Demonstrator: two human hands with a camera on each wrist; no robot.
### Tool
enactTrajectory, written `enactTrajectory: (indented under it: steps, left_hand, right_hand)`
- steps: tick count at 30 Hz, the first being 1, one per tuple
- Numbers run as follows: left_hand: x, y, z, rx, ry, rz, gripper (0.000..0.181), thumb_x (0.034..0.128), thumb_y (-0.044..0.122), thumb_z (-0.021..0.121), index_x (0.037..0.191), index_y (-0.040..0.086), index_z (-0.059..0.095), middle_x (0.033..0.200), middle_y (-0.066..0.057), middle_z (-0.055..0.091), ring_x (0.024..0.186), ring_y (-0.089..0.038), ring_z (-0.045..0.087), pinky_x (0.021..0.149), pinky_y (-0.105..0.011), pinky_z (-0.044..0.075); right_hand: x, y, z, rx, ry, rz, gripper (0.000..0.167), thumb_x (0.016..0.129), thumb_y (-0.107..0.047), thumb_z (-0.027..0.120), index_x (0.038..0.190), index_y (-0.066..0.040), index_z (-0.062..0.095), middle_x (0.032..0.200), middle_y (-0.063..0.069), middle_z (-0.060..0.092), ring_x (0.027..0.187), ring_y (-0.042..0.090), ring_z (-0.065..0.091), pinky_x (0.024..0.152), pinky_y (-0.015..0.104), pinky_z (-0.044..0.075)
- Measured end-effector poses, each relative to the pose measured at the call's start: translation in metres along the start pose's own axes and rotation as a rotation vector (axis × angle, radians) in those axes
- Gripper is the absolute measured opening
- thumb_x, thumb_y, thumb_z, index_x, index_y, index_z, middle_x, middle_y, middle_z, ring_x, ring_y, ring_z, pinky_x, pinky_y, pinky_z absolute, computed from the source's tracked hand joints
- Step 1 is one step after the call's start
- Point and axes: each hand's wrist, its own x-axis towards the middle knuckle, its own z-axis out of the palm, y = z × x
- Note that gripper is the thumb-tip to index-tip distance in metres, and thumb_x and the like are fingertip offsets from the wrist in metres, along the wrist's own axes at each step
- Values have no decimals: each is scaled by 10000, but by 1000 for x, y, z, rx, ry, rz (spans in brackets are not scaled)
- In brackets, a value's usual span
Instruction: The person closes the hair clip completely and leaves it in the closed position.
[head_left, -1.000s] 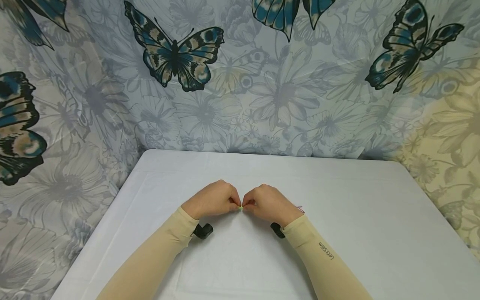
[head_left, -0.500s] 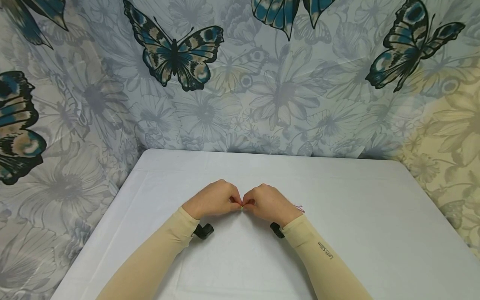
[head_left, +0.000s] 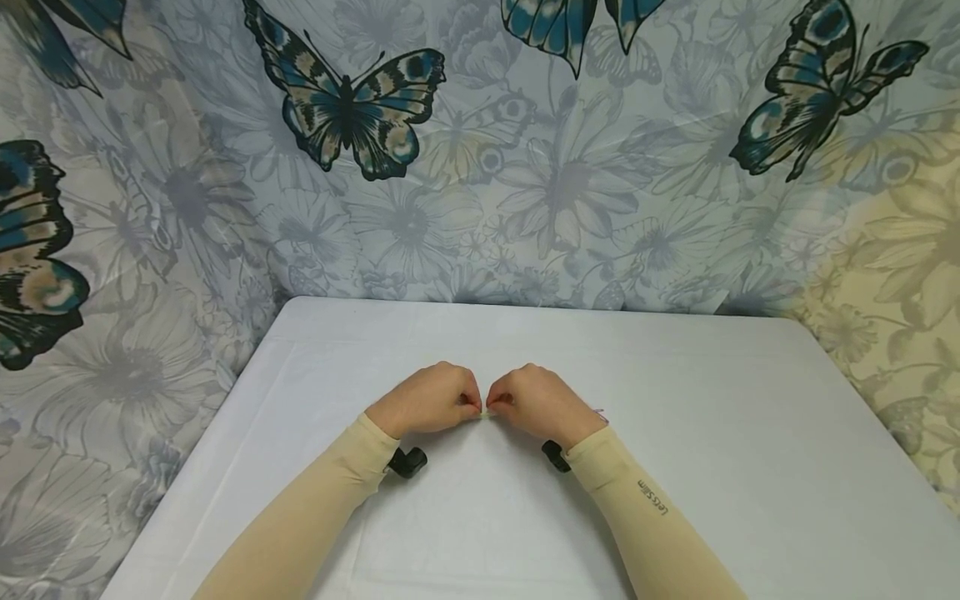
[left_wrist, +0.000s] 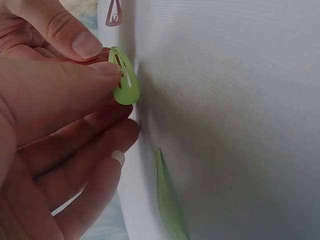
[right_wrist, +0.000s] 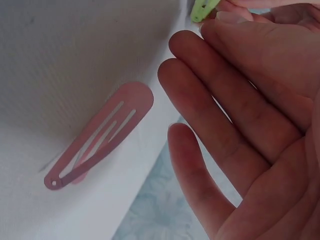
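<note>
Between both hands is a small green snap hair clip [left_wrist: 127, 91], standing just off the white table. My left hand [head_left: 431, 398] pinches its side between thumb and fingers, the other fingers loosely bent below. At the clip's narrow end are the thumb and forefinger of my right hand [head_left: 543, 406], pinching its tip; part of that grip is hidden. In the right wrist view the same green hair clip [right_wrist: 204, 9] shows only at the top edge. A pink snap hair clip [right_wrist: 102, 132] lies beside the right hand, and another green hair clip [left_wrist: 169, 200] lies near the left.
The white table [head_left: 480, 533] has a cloth-like surface and rounded far corners. Behind it hangs a floral backdrop with butterflies [head_left: 347, 112]. A black wrist camera [head_left: 407, 462] sits under the left wrist, and another black camera [head_left: 556, 456] under the right.
The fingertips of the two hands have drawn slightly apart, the right hand shifting a little up and right. The green hair clip stays between them.
</note>
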Motion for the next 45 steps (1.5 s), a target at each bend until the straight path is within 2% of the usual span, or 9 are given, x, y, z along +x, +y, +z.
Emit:
enactTrajectory:
  steps: [6, 14, 21, 24, 29, 35, 39, 45]
  left_hand:
    - [7, 5, 4, 45, 39, 17, 79, 983, 175, 805, 915, 161, 843, 1036, 50, 750, 981, -143, 702, 887, -350, 586]
    - [16, 11, 10, 123, 82, -20, 98, 999, 222, 783, 978, 165, 860, 1047, 51, 750, 972, -128, 698, 861, -350, 598]
    - [15, 15, 8, 160, 90, -43, 132, 1013, 246, 761, 1046, 165, 859, 1076, 42, 763, 989, -139, 719, 873, -358, 600]
    - [15, 18, 9, 166, 84, -32, 134, 1016, 253, 763, 1058, 166, 856, 1083, 42, 765, 979, -132, 720, 867, -350, 599]
    - [28, 31, 17, 183, 73, 13, 139, 1014, 249, 757, 1074, 168, 852, 1092, 41, 765, 977, -123, 723, 855, -333, 598]
    - [45, 42, 21, 222, 70, 37, 177, 1014, 257, 751, 1116, 148, 849, 1087, 13, 767, 943, -133, 723, 814, -334, 608]
    - [46, 45, 23, 203, 82, 22, 177, 997, 245, 775, 1109, 130, 848, 1074, -3, 767, 944, -155, 727, 825, -355, 612]
    - [44, 49, 33, 129, 93, 13, 121, 987, 193, 790, 1063, 124, 854, 1028, 4, 761, 937, -156, 719, 841, -341, 603]
  right_hand:
    - [-6, 8, -9, 13, 13, 48, 78, 976, -155, 792, 1006, -182, 859, 948, -93, 812, 863, 56, 703, 826, 315, 591]
    - [-20, 20, -20, 27, 26, 136, 75, 995, -191, 779, 1006, -201, 853, 949, -82, 806, 911, 97, 738, 860, 367, 610]
    - [-40, 33, -22, 39, 35, 198, 99, 1001, -219, 785, 1077, -188, 841, 1028, -70, 810, 1015, 150, 754, 932, 408, 611]
    - [-49, 38, -21, 43, 47, 229, 142, 1002, -249, 786, 1113, -175, 833, 1077, -56, 812, 1068, 178, 752, 968, 426, 604]
    - [-61, 48, -20, 41, 78, 225, 165, 988, -186, 788, 1141, -137, 824, 1135, -13, 810, 1123, 218, 748, 999, 450, 599]
    - [-63, 48, -24, 31, 94, 157, 209, 977, -146, 796, 1182, -107, 811, 1172, 3, 808, 1175, 252, 742, 1037, 466, 585]
    - [-62, 44, -22, 34, 87, 167, 231, 966, -129, 804, 1197, -111, 805, 1206, 2, 806, 1219, 264, 733, 1067, 478, 572]
    - [-62, 40, -17, 18, 44, 167, 211, 969, -149, 803, 1179, -134, 813, 1218, -10, 806, 1220, 260, 732, 1073, 479, 565]
